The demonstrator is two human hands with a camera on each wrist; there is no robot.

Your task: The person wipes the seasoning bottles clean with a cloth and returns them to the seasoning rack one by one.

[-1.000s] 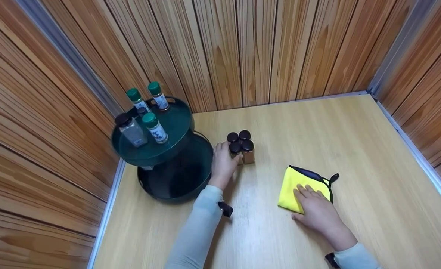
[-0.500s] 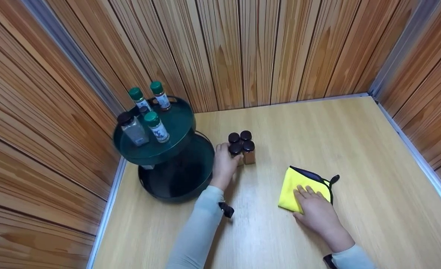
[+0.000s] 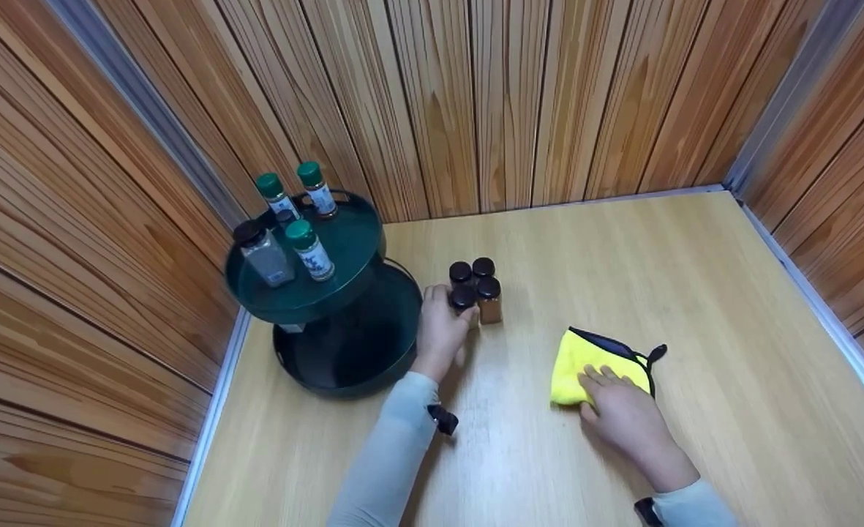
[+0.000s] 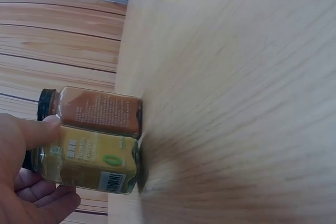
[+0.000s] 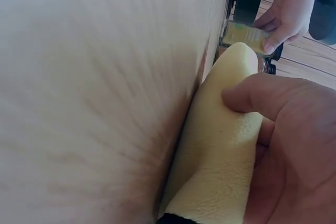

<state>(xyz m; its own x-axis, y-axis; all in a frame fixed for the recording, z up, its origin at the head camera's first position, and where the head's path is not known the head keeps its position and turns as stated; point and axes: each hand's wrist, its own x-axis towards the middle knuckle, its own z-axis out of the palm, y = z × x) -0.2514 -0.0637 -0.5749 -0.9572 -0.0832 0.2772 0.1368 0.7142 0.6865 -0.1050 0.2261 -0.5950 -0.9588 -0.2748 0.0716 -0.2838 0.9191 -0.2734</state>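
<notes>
My left hand holds a square glass jar of yellow turmeric powder near its dark lid, thumb on one side and fingers on the other. Right beside it a jar of reddish-brown powder stands upright on the table. Two more dark-lidded jars are grouped just behind. On the right, my right hand grips a folded yellow cloth with dark trim. Its thumb presses into the near edge, which bulges up in the right wrist view; the fingers lie over the top.
A dark green two-tier round rack stands left of my left hand. Its upper tray bears several green-capped spice bottles and a dark-lidded jar. Wood-panelled walls enclose the table at the back and sides.
The turmeric jar has shifted slightly toward me with my left hand, widening its gap from the jar behind. The cloth's near edge has curled up as my right thumb moved in against it.
</notes>
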